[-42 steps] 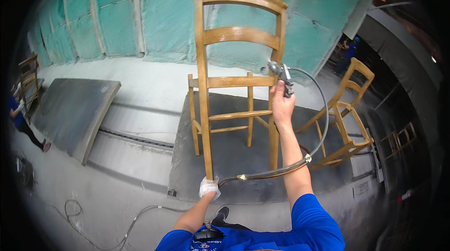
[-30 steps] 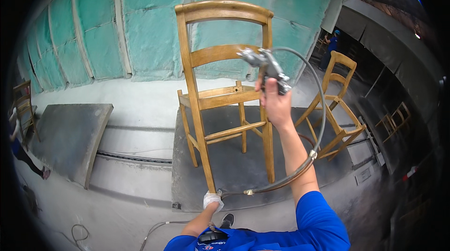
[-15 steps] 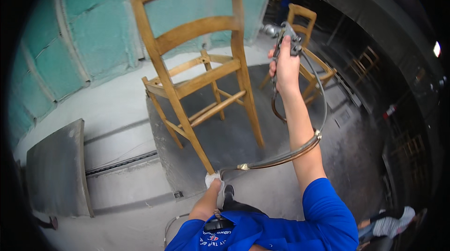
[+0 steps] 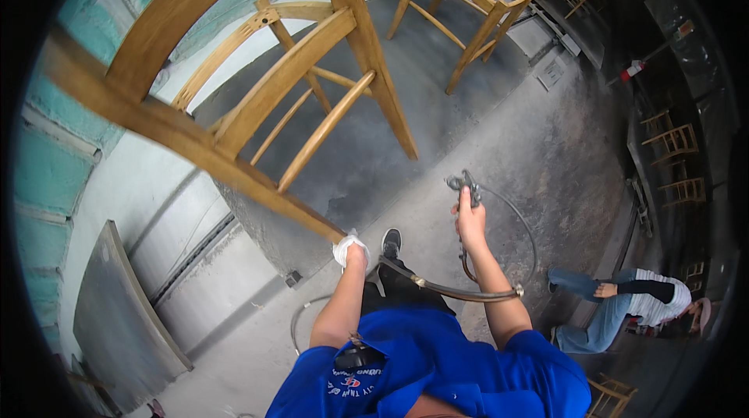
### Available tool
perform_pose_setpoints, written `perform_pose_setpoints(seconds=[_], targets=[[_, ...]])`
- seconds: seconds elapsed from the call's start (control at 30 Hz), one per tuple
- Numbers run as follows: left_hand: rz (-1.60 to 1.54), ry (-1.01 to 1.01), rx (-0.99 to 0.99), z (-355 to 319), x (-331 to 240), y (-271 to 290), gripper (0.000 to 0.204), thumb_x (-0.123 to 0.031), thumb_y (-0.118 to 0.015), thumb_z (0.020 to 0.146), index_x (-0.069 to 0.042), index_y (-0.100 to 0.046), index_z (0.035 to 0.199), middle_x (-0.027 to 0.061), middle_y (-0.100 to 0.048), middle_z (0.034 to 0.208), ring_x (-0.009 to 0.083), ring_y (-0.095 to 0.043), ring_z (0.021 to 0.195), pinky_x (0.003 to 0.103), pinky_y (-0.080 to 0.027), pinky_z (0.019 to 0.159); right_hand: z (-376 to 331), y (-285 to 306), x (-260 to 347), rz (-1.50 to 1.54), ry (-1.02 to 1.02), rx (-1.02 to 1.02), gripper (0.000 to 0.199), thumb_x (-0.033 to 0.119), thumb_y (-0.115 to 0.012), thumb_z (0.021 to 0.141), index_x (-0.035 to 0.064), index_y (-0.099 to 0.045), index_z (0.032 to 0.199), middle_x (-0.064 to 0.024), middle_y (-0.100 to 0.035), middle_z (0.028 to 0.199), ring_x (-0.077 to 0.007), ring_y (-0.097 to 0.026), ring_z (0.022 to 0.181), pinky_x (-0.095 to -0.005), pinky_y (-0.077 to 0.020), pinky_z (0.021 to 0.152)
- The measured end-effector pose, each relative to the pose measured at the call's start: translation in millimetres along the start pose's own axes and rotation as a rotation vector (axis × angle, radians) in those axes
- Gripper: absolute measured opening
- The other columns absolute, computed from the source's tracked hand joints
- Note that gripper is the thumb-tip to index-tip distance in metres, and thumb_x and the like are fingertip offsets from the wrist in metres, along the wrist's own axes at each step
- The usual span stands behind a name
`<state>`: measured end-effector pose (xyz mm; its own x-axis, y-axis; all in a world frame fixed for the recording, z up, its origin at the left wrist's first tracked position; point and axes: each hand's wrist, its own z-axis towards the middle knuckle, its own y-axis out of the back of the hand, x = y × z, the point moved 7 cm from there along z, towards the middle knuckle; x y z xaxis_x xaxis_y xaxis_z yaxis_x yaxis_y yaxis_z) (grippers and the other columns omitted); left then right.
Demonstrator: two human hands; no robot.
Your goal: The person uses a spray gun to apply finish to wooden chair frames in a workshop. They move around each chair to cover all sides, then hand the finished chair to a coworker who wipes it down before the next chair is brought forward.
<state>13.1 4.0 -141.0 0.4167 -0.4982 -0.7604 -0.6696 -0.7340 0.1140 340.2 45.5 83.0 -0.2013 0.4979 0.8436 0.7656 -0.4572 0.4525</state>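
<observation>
A bare wooden chair frame, honey brown and without a seat panel, tilts over the dark floor sheet on the left. My left hand grips the lower end of one back leg through white cloth or a white glove. On the right, my right hand is wrapped round a metal spray gun, held away from the chair and low over the grey floor. From the gun, a hose loops past my right forearm and across my front. Part of the chair's top runs out of view.
A second seatless chair stands beyond on the dark sheet. A curved dark panel leans at the left, near a floor track. At the right is another person in jeans, with more chairs behind.
The chair has swung and tilted leftward, nearer to me. My right hand has come down and back with the spray gun from beside the second chair. The view has also turned.
</observation>
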Motion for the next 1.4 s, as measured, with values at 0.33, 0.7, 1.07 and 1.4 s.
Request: perform_pose_setpoints(seconds=[0.33,0.7,1.07,1.4], targets=[[-0.081,-0.009,0.208,181,-13,-55,0.053,-0.024,-0.072,0.09,-0.004,-0.054,0.135,0.0063,-0.06,0.128,0.0213,-0.057,0.115,0.036,-0.043,0.105,-12,51,-9,0.008,-0.073,0.0,0.055,0.054,-0.045,0.104,0.005,-0.058,0.084,-0.0018,-0.058,0.066,-0.0077,-0.045,0.04,-0.0266,-0.0319,0.036],[0.339,0.37,-0.024,236,-66,-62,0.051,-0.033,-0.071,0.092,-0.005,-0.061,0.133,0.0073,-0.062,0.135,0.0194,-0.06,0.117,0.035,-0.046,0.101,-46,103,5,0.216,-0.084,-0.113,0.057,0.059,-0.043,0.103,0.0045,-0.057,0.095,-0.0031,-0.061,0.073,-0.0074,-0.045,0.041,-0.0245,-0.0342,0.037],[1.098,-0.678,1.643,-83,25,-48,0.054,-0.02,-0.064,0.082,-0.015,-0.06,0.136,0.0219,-0.067,0.12,0.0356,-0.065,0.11,0.041,-0.05,0.095,78,37,129,0.485,0.168,0.2,0.07,0.066,-0.04,0.101,-0.0002,-0.059,0.112,-0.0026,-0.062,0.074,-0.0062,-0.044,0.044,-0.0231,-0.0349,0.038],[1.357,-0.44,0.138,-13,-48,-65,0.04,-0.043,-0.064,0.09,-0.004,-0.069,0.1,0.0188,-0.073,0.095,0.0372,-0.07,0.091,0.044,-0.055,0.079,273,-123,336,0.578,0.249,0.701,0.067,0.066,-0.041,0.101,0.0023,-0.059,0.11,-0.0018,-0.061,0.075,-0.0054,-0.043,0.045,-0.0227,-0.0349,0.038]])
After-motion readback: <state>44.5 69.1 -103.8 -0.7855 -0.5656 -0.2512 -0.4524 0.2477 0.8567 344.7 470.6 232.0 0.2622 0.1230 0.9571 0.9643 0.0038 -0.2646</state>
